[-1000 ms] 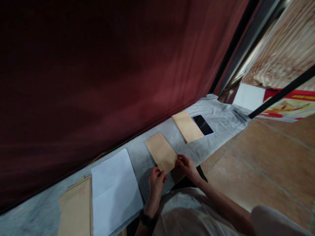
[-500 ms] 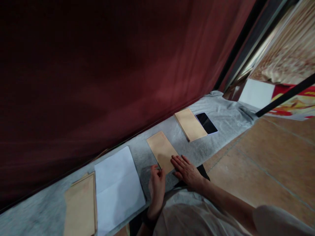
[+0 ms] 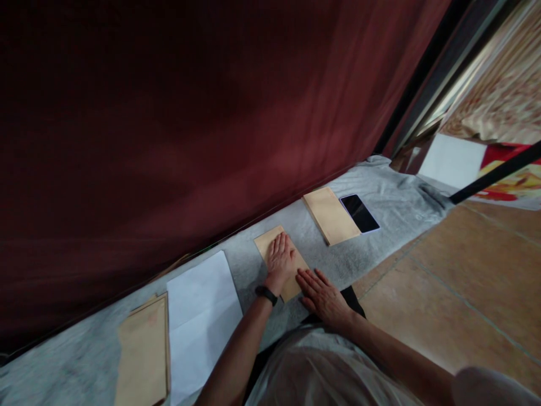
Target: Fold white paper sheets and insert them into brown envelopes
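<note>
A brown paper envelope (image 3: 262, 241) lies flat on the grey cloth in front of me. My left hand (image 3: 279, 256), a dark band on its wrist, rests palm down over the envelope's middle and far part with the fingers stretched out. Flat on the near right edge of the same envelope lies my right hand (image 3: 323, 296), its fingers extended. Neither hand grips anything. Part of the envelope is hidden under the left hand.
Left of the envelope lie white paper sheets (image 3: 203, 321) and a stack of brown envelopes (image 3: 143, 355). On the right, another envelope stack (image 3: 332, 217) sits beside a phone (image 3: 360, 213). A dark red curtain (image 3: 236, 141) hangs along the back of the grey-covered surface (image 3: 393, 194).
My left hand has moved from the envelope's near left corner forward onto its middle and flattened there. My right hand has stayed at the right edge. The view has shifted slightly.
</note>
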`<state>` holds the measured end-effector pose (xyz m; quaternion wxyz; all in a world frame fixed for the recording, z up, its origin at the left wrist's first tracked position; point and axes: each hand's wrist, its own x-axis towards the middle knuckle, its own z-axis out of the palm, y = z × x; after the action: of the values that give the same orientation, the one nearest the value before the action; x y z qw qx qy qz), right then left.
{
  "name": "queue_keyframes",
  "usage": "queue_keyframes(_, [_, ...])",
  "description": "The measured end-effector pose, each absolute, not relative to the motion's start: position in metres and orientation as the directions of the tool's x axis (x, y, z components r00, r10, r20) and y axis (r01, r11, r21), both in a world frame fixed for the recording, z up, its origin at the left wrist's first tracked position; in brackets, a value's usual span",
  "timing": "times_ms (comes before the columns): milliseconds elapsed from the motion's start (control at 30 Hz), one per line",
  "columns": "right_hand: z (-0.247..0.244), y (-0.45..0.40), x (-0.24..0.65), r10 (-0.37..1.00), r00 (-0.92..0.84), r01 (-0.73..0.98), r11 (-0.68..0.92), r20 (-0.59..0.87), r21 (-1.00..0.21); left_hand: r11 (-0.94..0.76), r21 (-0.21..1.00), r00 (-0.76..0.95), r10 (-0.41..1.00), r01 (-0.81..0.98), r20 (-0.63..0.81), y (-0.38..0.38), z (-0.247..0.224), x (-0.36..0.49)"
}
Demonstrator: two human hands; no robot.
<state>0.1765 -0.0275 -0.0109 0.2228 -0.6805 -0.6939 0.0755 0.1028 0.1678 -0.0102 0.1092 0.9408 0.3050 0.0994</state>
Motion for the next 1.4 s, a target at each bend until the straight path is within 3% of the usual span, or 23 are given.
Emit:
queue_keyframes(267, [-0.011, -0.026, 0.180, 0.982, 0.026, 0.895, 0.061, 0.188, -0.442, -0.819, 0.213, 0.827, 0.557, 0.532, 0.076, 0.150, -0.005, 0.084])
queue_keyframes(500, [-0.016, -0.021, 0.179, 0.902, 0.397, 0.839, -0.282, 0.170, -0.465, -0.853, 0.174, 0.856, 0.511, 0.492, 0.081, 0.070, -0.014, 0.005])
queue_keyframes(633, [-0.011, -0.010, 0.181, 0.887, 0.437, 0.758, -0.275, 0.147, -0.592, -0.846, 0.162, 0.845, 0.525, 0.508, 0.096, 0.062, -0.021, -0.005])
queue_keyframes(800, [-0.010, -0.002, 0.183, 0.855, 0.511, 0.317, -0.283, -0.088, -0.905, -0.832, 0.208, 0.837, 0.540, 0.515, 0.087, 0.066, -0.024, -0.002])
queue_keyframes(933, [-0.013, 0.001, 0.176, 0.801, 0.526, -0.087, -0.285, -0.287, -0.954, -0.804, 0.313, 0.812, 0.566, 0.505, 0.143, 0.068, -0.026, -0.005])
queue_keyframes(1033, [-0.010, 0.007, 0.177, 0.770, 0.540, -0.300, -0.201, -0.340, -0.932, -0.733, 0.429, 0.738, 0.646, 0.527, 0.197, 0.068, -0.028, -0.008])
queue_keyframes(1167, [0.002, 0.016, 0.209, 0.707, 0.651, -0.314, -0.078, -0.274, -0.946, -0.700, 0.479, 0.695, 0.682, 0.530, 0.229, 0.071, -0.033, -0.009])
queue_keyframes(1400, [0.013, 0.010, 0.303, 0.494, 0.851, -0.179, -0.050, -0.180, -0.983, -0.801, 0.379, 0.771, 0.576, 0.464, 0.272, 0.076, -0.040, -0.007])
